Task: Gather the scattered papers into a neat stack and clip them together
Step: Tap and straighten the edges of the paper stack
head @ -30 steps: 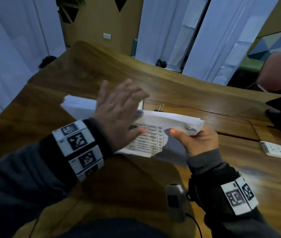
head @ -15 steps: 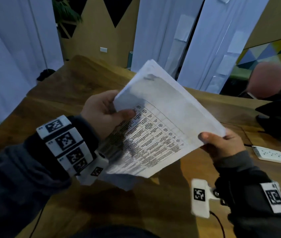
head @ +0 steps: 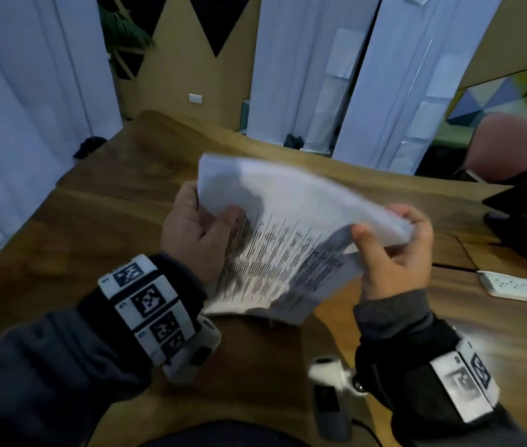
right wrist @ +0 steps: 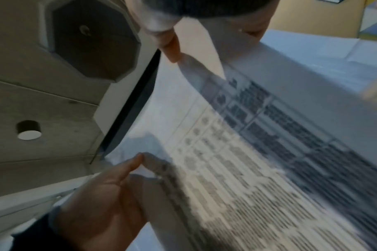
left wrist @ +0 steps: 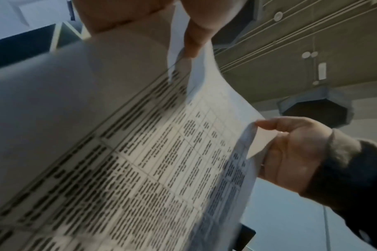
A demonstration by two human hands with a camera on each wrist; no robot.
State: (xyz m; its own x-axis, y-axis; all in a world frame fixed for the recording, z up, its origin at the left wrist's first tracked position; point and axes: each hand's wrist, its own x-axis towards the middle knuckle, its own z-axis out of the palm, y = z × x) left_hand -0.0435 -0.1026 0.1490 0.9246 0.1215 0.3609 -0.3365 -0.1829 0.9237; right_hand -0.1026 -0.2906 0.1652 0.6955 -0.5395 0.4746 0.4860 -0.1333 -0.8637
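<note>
I hold a stack of white papers [head: 291, 233] in the air above the wooden table [head: 88, 240]; the top sheet carries a printed table. The stack is tilted and blurred. My left hand [head: 197, 230] grips its left edge, thumb on top. My right hand [head: 391, 243] pinches the right corner, where the sheets curl down. The left wrist view shows the papers [left wrist: 123, 152] from beneath, with my left thumb [left wrist: 196, 35] on them and the right hand [left wrist: 295, 152] beyond. In the right wrist view, the papers [right wrist: 236, 161] fill the picture, with the left hand [right wrist: 110, 195] at their far edge. No clip is in view.
A white power strip [head: 510, 287] lies on the table at the right. Behind it stands a black object [head: 526, 217], and a pink chair [head: 500, 146] sits past the table's far edge. White curtains hang behind.
One second ago the stack stood on edge on the table with my left palm flat against it. Both hands have since lifted it, and it now tilts flatter and lower than half a second ago.
</note>
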